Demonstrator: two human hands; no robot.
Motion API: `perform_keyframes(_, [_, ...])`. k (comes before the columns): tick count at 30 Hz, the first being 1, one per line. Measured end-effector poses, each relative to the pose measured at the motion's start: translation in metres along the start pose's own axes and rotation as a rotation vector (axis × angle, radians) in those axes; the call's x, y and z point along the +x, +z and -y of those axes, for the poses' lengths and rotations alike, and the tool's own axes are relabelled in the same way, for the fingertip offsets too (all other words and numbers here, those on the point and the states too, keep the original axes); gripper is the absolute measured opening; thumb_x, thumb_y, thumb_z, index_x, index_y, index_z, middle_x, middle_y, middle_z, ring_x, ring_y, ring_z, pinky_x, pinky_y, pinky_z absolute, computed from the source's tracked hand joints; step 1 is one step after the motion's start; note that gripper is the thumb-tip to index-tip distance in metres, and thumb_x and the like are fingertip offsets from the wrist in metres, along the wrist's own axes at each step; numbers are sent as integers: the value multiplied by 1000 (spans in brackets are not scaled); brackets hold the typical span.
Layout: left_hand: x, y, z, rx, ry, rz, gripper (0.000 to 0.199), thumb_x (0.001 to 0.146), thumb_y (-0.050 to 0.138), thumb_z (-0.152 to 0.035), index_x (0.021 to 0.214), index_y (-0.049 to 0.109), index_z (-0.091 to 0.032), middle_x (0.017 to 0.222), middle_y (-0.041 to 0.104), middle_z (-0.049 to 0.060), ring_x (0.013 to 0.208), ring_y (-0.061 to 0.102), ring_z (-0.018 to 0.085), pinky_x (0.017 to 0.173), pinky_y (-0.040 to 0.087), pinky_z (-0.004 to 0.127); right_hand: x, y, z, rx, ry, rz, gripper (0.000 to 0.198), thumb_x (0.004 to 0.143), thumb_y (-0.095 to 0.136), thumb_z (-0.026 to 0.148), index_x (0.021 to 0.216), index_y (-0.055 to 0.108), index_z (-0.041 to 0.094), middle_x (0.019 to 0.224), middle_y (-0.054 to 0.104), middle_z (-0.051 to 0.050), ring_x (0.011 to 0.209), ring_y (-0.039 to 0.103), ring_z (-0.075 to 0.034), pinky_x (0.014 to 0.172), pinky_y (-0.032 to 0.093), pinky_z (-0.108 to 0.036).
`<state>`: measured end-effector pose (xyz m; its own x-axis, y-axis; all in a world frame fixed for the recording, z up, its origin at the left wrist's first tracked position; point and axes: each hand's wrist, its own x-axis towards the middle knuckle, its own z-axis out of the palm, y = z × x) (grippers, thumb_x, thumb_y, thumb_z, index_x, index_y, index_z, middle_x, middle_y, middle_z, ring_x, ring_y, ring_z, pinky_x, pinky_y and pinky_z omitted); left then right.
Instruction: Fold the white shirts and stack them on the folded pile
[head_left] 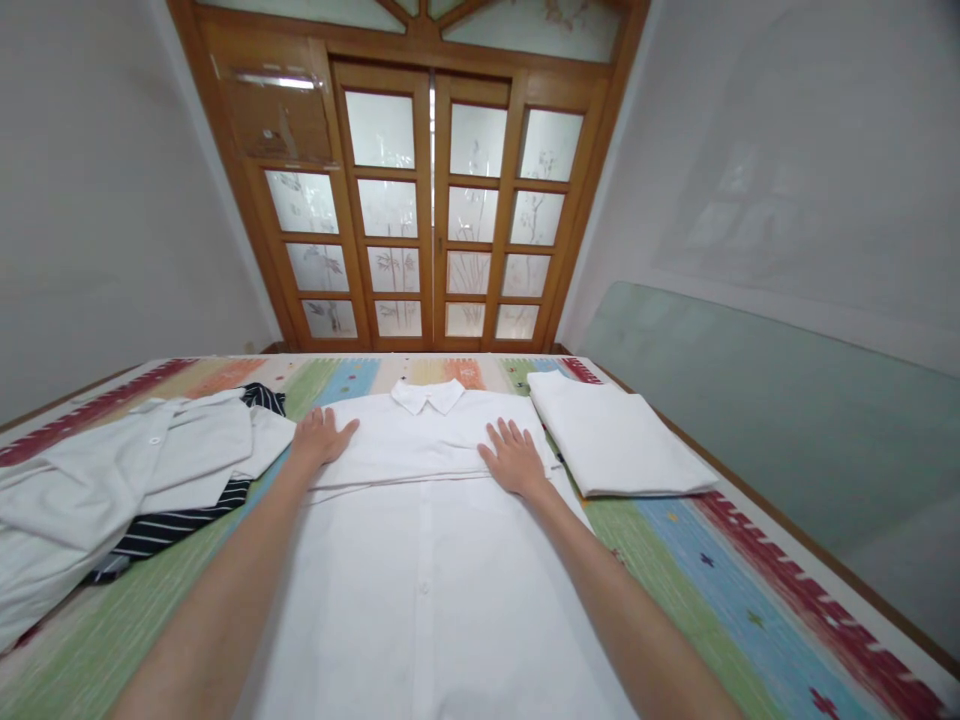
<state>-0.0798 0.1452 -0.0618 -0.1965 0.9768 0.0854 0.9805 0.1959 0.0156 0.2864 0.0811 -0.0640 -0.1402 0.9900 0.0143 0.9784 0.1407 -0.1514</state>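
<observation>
A white collared shirt [420, 580] lies flat on the bed, its collar at the far end and its button strip running toward me. Both sleeves are folded across the upper part, just below the collar. On the left end of that folded band rests my left hand [324, 436], palm down with fingers spread. My right hand [514, 455] lies flat near the band's right end, its fingers also apart. Neither hand grips the cloth. My forearms cover parts of the shirt's sides.
Crumpled white shirts [112, 470] and a dark striped garment [180, 520] lie to the left. A neatly folded white cloth [619, 440] is at the right. The multicoloured bedspread [675, 560] lies beneath; a pale green panel [750, 400] lines the right side. Wooden glazed doors [431, 200] stand beyond.
</observation>
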Motion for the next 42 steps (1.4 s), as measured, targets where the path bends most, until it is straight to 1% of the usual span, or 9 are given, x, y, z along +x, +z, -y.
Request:
perform_keyframes(6, [7,-2,2,10,-41,-9,82,90,28,-57,141,39,6,150,32,29,140,30,38,111,29,49,4,5,-4,31,109,-38,83,93,18,65,153,21,7,161,9,-12,148,2,-30,117,1,-46])
perform_keyframes(9, [0,-4,-1,51,79,-132,66,92,32,-44,130,51,6,137,48,32,131,44,40,107,32,53,5,6,-6,55,110,-34,85,92,18,66,153,21,7,161,9,-12,148,3,-31,117,1,-45])
perform_keyframes(11, [-8,-5,-6,67,211,-206,51,92,32,-29,124,57,2,128,57,29,123,52,35,105,35,52,6,6,-6,57,105,-35,84,92,18,66,153,22,8,161,10,-11,148,4,-31,117,0,-45])
perform_keyframes(14, [-22,-8,-16,61,339,-199,46,90,25,-12,120,61,-6,123,62,22,118,57,29,99,43,44,6,7,-5,37,105,-42,84,93,17,66,153,22,9,161,11,-12,148,3,-32,117,0,-47])
perform_keyframes(18, [-41,-7,-31,61,262,-124,53,97,23,-30,133,51,-3,140,51,22,133,43,32,105,38,46,4,7,-3,4,96,-36,82,93,14,65,153,21,9,161,10,-12,148,4,-32,116,1,-48])
perform_keyframes(21, [-56,-5,-43,58,141,-50,74,95,23,-53,144,37,1,151,33,26,141,29,37,112,26,53,1,6,-2,-24,57,-37,79,94,12,64,153,23,12,161,13,-12,147,6,-35,116,2,-50])
perform_keyframes(25, [-79,-7,-55,22,134,47,85,91,20,-66,150,28,-6,157,19,22,145,17,38,114,16,56,-1,4,-3,-62,9,-41,76,95,12,61,153,24,13,160,16,-14,146,9,-39,115,6,-53])
perform_keyframes(34, [-111,-10,-42,-3,253,41,81,88,20,-72,152,26,-23,160,18,9,146,16,35,115,15,56,-17,-1,-18,-129,-176,-21,59,99,19,50,153,27,26,159,22,-7,145,17,-34,115,16,-52])
perform_keyframes(42, [-127,-7,-33,-28,280,-15,75,91,24,-66,151,30,-21,158,23,10,145,20,36,114,16,58,-62,-2,-40,-47,-337,-20,56,100,19,40,150,34,18,158,25,-7,147,16,-28,117,16,-47])
